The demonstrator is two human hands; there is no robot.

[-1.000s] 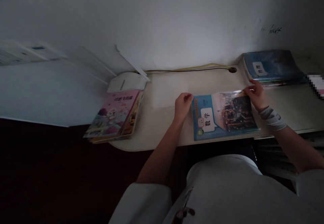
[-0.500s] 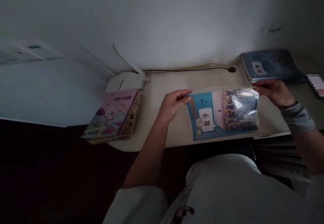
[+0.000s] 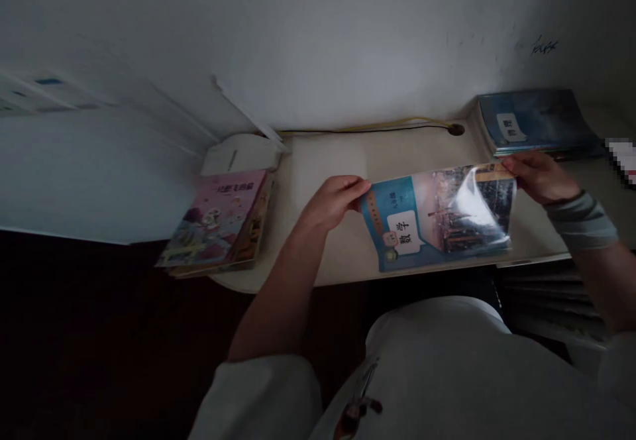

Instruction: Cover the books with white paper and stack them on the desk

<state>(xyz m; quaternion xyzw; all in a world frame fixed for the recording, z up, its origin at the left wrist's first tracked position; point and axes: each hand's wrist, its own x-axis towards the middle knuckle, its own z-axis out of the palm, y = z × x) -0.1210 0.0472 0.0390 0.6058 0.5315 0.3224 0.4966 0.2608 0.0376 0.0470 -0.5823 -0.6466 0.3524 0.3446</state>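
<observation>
A blue and pink textbook with a glossy cover lies sideways between my hands, over the front part of the desk. Its upper left corner is pinched in my left hand, thumb on top. My right hand, with a grey band at the wrist, grips the upper right corner. The cover bends slightly and throws back a bright reflection. Just behind my right hand sits a stack of dark blue books.
To the left, a pile of picture books with a pink cover overhangs the edge of the desk. Behind it is a white device with an antenna. Cables run along the wall to a hole. A pixelated object lies far right.
The textbook's right side has risen a little and its cover now curves more, shifting the reflection. Both hands keep hold of it. The whole view has shifted slightly.
</observation>
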